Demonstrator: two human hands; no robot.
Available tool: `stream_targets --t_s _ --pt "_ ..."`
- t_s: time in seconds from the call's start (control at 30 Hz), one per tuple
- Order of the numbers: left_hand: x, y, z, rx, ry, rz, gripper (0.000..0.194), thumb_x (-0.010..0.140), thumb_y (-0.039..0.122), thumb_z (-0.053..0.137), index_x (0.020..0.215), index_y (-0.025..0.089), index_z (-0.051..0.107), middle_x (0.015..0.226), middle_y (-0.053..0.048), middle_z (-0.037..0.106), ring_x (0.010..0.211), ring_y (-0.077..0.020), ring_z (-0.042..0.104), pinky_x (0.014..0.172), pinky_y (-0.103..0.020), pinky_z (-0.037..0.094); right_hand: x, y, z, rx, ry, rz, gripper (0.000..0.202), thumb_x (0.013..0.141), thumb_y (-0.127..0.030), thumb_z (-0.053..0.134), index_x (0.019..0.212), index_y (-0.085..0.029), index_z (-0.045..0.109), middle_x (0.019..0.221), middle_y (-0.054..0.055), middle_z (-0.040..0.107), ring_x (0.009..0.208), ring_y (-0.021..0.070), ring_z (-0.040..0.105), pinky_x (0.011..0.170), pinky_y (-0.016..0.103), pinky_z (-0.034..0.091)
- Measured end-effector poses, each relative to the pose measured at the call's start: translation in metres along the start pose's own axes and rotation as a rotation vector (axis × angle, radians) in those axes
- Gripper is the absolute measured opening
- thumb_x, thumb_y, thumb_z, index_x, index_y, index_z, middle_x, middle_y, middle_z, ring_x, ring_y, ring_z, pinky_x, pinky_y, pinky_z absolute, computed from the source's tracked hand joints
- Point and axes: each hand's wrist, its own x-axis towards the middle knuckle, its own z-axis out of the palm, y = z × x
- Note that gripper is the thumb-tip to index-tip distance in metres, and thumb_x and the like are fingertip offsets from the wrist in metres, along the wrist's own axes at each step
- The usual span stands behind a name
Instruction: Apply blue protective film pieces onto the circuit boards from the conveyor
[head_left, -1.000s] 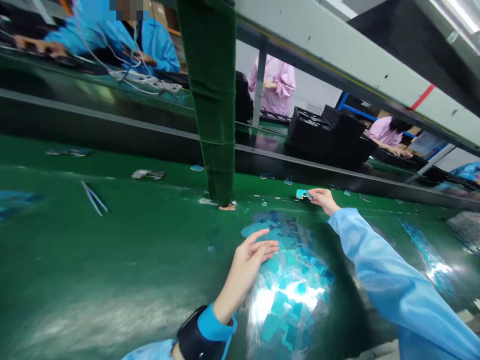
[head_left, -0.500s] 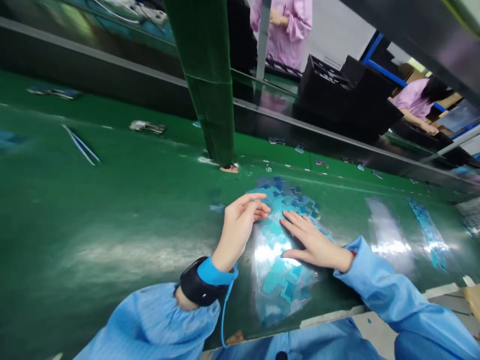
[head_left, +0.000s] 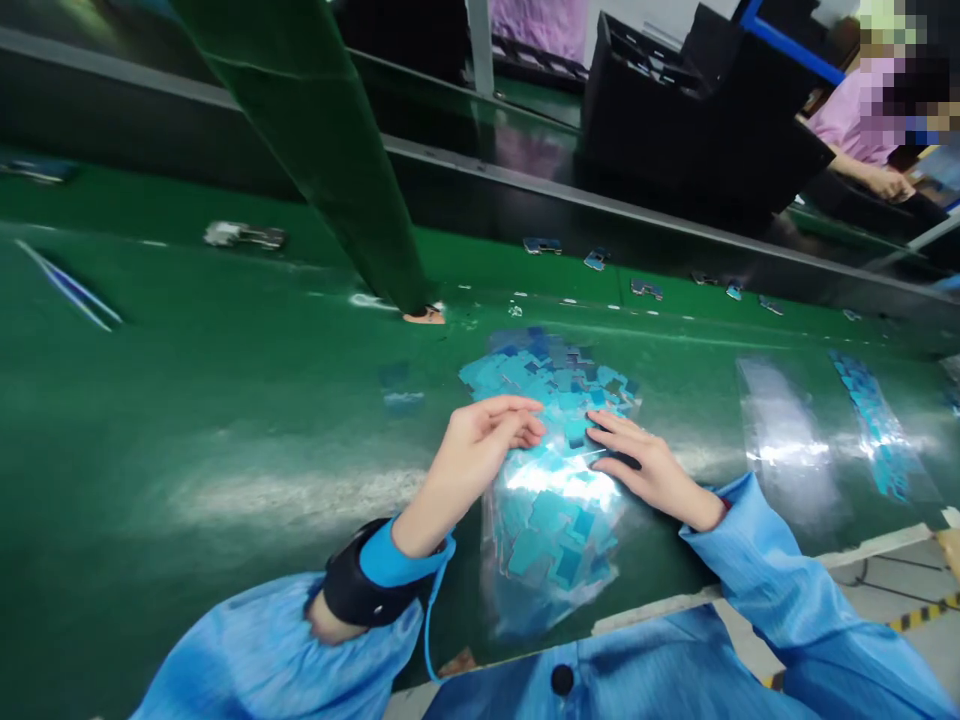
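Observation:
A heap of thin blue cut pieces (head_left: 517,375) lies around and partly inside a clear plastic bag (head_left: 510,615) on the green bench. At the heap's left side is my left hand (head_left: 484,445), its fingers loosely bent and apart from the thumb, with nothing visible in them. A blue and black wrist strap (head_left: 386,565) circles that wrist. On the right, the spread fingers of my right hand (head_left: 649,468) rest on the pieces and the shiny plastic near the bag's mouth. Glare on the plastic hides some of the pieces beneath.
Tweezers (head_left: 71,285) lie at the far left. Small electronic parts (head_left: 541,246) line the back strip. A slanting green-covered post (head_left: 352,170) stands behind my hands. To the right are a clear sheet (head_left: 784,430) and a strip of blue pieces (head_left: 874,425). A person in pink (head_left: 855,110) works beyond.
My right hand has shifted a little right across the pile, its fingers still spread. My left hand stays by the pile's left side. The view has turned slightly right.

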Motion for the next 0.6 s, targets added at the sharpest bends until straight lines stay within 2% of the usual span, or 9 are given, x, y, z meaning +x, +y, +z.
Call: stream_targets --t_s 0.07,0.17,0.27,0.33,0.43,0.5,0.57,0.6 --pt "-0.002 -0.002 0.003 0.043 -0.078 -0.031 0.020 0.068 0.030 0.068 0.076 0.012 0.071 0.062 -0.005 0.070 0.060 -0.0169 0.065 0.062 -0.028 0.052 0.001 -0.001 0.003 0.032 0.076 -0.006 0.033 0.091 -0.030 0.057 0.122 -0.023 0.064 0.131 0.009 0.061 0.127 0.0224 0.053 0.109 0.043 0.042" --pt "-0.007 -0.003 0.005 0.103 -0.145 -0.040 0.025 0.071 0.037 0.068 0.072 0.012 0.072 0.065 -0.008 0.071 0.062 -0.0189 0.066 0.063 -0.030 0.053 0.003 -0.009 0.004 0.059 0.156 0.006 0.028 0.092 -0.026 0.055 0.118 -0.025 0.067 0.122 0.007 0.067 0.118 0.0207 0.061 0.105 0.041 0.048" --pt "-0.011 0.000 0.005 0.146 -0.151 -0.019 0.031 0.076 0.044 0.065 0.068 0.014 0.068 0.067 -0.007 0.070 0.067 -0.0187 0.067 0.069 -0.030 0.053 0.001 -0.022 0.004 0.040 0.248 -0.018 0.029 0.091 -0.023 0.055 0.119 -0.025 0.066 0.121 0.007 0.067 0.115 0.0210 0.063 0.102 0.041 0.050" --pt "-0.014 0.004 0.006 0.134 -0.143 -0.023 0.028 0.076 0.044 0.066 0.073 0.017 0.063 0.069 -0.003 0.070 0.071 -0.0180 0.067 0.070 -0.029 0.053 0.000 -0.031 0.005 0.014 0.290 -0.084 0.034 0.091 -0.019 0.055 0.124 -0.025 0.062 0.122 0.007 0.067 0.116 0.0211 0.062 0.102 0.041 0.051" --pt "-0.017 0.006 0.010 0.048 -0.151 -0.090 0.030 0.071 0.040 0.073 0.083 0.021 0.053 0.066 0.003 0.068 0.064 -0.0158 0.066 0.059 -0.024 0.049 -0.002 -0.039 0.007 0.008 0.219 -0.258 0.043 0.091 -0.014 0.055 0.133 -0.023 0.054 0.127 0.010 0.064 0.122 0.0209 0.058 0.102 0.041 0.050" --pt "-0.019 0.003 0.013 -0.016 -0.140 -0.116 0.033 0.068 0.038 0.076 0.083 0.021 0.052 0.062 0.004 0.066 0.062 -0.0151 0.064 0.055 -0.022 0.046 -0.002 -0.041 0.008 0.038 0.132 -0.342 0.042 0.089 -0.023 0.060 0.131 -0.020 0.055 0.132 0.013 0.059 0.128 0.0237 0.052 0.104 0.044 0.047" --pt "-0.021 -0.004 0.017 -0.044 -0.093 -0.105 0.034 0.069 0.039 0.076 0.084 0.020 0.052 0.055 0.007 0.061 0.059 -0.0142 0.062 0.052 -0.021 0.042 -0.001 -0.040 0.009 0.052 0.103 -0.330 0.038 0.086 -0.032 0.064 0.122 -0.020 0.061 0.137 0.015 0.055 0.131 0.0268 0.048 0.106 0.047 0.044" --pt "-0.022 -0.007 0.018 -0.050 -0.067 -0.098 0.035 0.069 0.039 0.076 0.086 0.020 0.052 0.049 0.009 0.056 0.055 -0.0130 0.060 0.050 -0.020 0.039 -0.002 -0.039 0.010 0.038 0.130 -0.290 0.036 0.086 -0.033 0.064 0.119 -0.020 0.063 0.137 0.015 0.054 0.130 0.0272 0.048 0.105 0.048 0.044"
